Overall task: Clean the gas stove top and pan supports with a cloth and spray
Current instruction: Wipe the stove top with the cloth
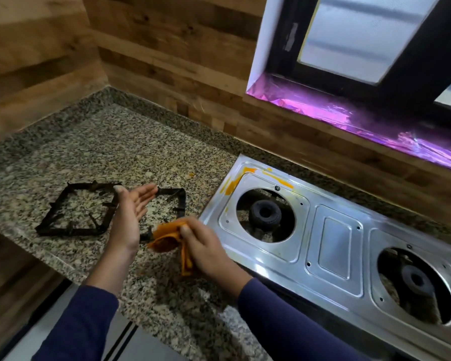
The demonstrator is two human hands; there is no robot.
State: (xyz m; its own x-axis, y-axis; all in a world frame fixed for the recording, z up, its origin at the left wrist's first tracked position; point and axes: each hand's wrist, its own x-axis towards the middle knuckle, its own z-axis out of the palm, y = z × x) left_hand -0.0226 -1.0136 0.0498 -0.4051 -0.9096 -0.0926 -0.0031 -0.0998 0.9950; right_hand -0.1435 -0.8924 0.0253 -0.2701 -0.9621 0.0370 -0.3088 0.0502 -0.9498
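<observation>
2 black square pan supports (68, 231) lay on speckled granite worktop (102, 152) beside steel stove top (333, 246); right grip (206, 251) clutched orange cloth (167, 235), left grip (130, 217) spread flat.

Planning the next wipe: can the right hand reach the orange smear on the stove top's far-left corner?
Probably yes. The right hand, gripping the cloth, is beside that end of the stove top, and nothing stands between it and the orange smear.
</observation>
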